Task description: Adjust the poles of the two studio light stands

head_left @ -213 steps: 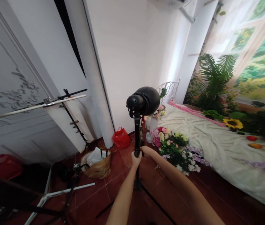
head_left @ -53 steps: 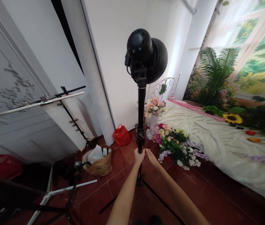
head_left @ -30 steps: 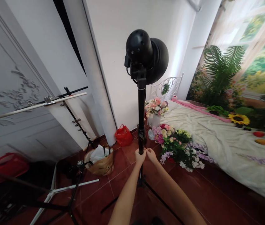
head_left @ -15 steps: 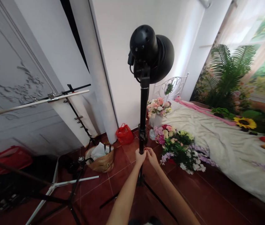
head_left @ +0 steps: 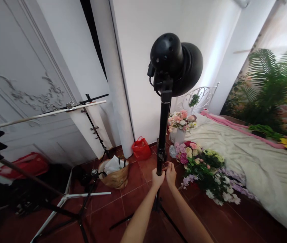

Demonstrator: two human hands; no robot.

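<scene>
A black studio lamp [head_left: 172, 62] sits on top of an upright black light stand [head_left: 164, 125] in front of me. My left hand [head_left: 158, 178] is wrapped round the stand's pole below its clamp collar [head_left: 161, 152]. Just right of the pole is my right hand [head_left: 170, 173], its fingers bent together beside the pole, close to my left hand. Whatever those fingers may grip is too small to make out. The stand's legs spread on the red tiled floor [head_left: 108, 216].
Bunches of artificial flowers [head_left: 201, 158] lie beside a bed with a cream cover [head_left: 216, 138]. Left of the stand are a red bag [head_left: 141, 149], a woven bag [head_left: 116, 175], and another stand with a white crossbar [head_left: 87, 105]. Dark stand legs [head_left: 64, 211] cross the lower left.
The view has swung left, so the scene sits further right. My right hand's fingers are more upright and curled beside the pole. My left hand keeps its hold on the stand.
</scene>
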